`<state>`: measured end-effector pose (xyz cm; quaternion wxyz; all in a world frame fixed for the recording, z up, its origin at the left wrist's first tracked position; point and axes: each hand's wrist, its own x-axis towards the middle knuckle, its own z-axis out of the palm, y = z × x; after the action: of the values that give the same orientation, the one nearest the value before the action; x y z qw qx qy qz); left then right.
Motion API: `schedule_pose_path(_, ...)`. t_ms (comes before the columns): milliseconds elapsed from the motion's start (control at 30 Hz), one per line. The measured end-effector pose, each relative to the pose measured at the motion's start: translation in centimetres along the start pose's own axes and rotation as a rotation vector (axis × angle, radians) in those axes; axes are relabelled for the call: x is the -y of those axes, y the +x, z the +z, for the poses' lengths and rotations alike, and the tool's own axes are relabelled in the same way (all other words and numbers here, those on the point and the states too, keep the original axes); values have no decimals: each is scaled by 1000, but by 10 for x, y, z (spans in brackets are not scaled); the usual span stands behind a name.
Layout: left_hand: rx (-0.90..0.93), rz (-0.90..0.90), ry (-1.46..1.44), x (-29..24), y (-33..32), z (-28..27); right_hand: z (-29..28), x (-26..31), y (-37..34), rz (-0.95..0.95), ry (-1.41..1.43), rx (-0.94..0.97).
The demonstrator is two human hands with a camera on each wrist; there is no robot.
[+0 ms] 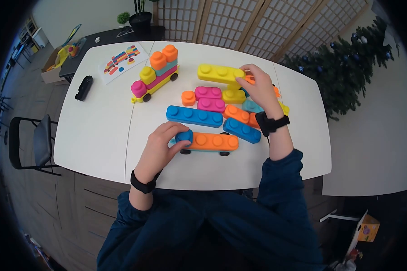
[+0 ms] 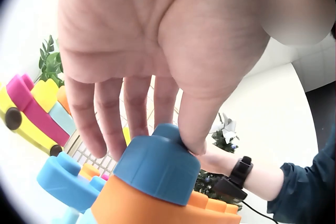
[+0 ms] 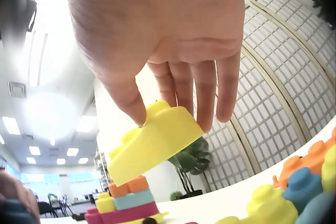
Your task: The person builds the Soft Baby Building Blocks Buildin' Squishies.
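Note:
The left hand (image 1: pixel 160 147) pinches a small blue block (image 1: pixel 184 137) at the left end of a long orange block (image 1: pixel 210 141), which lies on a wheeled base. In the left wrist view the blue block (image 2: pixel 157 166) sits on the orange one, thumb and fingers around it. The right hand (image 1: pixel 261 90) holds a long yellow block (image 1: pixel 219 73) by its right end, above the other blocks. In the right wrist view the yellow block (image 3: pixel 157 142) is tilted, held between thumb and fingers.
Between the hands lie pink (image 1: pixel 211 105), blue (image 1: pixel 194 116), orange and yellow blocks. A built block car (image 1: pixel 156 79) stands at the back left, near a picture sheet (image 1: pixel 117 67) and a black object (image 1: pixel 84 88) on the white table (image 1: pixel 95 131).

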<state>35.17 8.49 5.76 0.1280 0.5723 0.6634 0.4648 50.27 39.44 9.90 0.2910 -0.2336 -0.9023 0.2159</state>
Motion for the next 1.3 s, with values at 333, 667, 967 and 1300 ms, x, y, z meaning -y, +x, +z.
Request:
schedule_pose_path(333,127,-79,-7,-3,-2,-7,-30,45,-124,236,425,38)
schedule_pose_path(667,88,-127,4,1,-3,-4,2,45,-162,268,501,127)
schedule_pose_path(967,111,-179,-8,-1,-1,1,14,48,-157,48,358,148)
schedule_pose_path(1300,69,-160,-51,-4,7,5,17,44,-152,-6,332,116)
